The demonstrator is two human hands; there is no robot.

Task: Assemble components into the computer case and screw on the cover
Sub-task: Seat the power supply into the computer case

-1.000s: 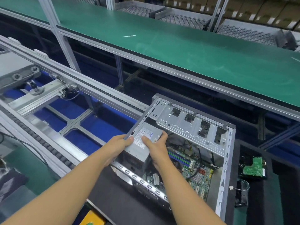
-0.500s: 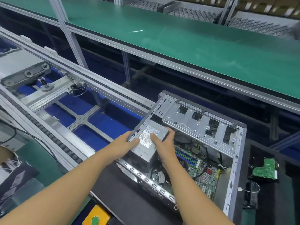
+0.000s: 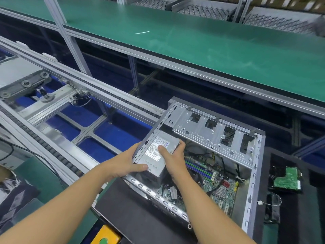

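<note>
Your left grip and right grip both clamp the PSU, centre frame, at the case's left end.

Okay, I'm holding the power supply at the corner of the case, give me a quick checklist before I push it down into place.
1. Grip on the power supply: ok, left hand holds its left edge and right hand its right side.
2. Case open on top: ok, no cover on it.
3. Label facing up: ok.
4. Cables clear of the space under the power supply: cannot tell, that space is hidden.
5. Power supply fully seated: cannot tell.
</note>
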